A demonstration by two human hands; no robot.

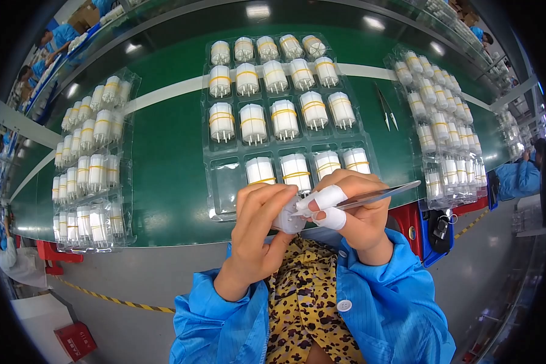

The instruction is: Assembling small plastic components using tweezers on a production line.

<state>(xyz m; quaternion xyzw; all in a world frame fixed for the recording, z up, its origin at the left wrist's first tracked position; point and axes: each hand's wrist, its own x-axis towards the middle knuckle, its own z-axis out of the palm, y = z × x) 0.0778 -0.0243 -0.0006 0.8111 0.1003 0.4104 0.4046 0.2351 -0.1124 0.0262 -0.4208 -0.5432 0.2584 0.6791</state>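
Near the table's front edge, my left hand is closed around a white cylindrical part, its pale end turned toward me. My right hand, with white tape on its thumb and a finger, pinches metal tweezers. Their tips are at the end of the part; whether they grip anything there is too small to tell. Just beyond both hands lies a clear plastic tray with rows of white cylinders, each banded in yellow and showing pins. One front-left compartment of this tray holds no cylinder.
More filled clear trays stand at left and right. Another pair of tweezers lies on the green tabletop between the middle and right trays. A blue bin and red stools sit below the table's right edge. Co-workers are in the background.
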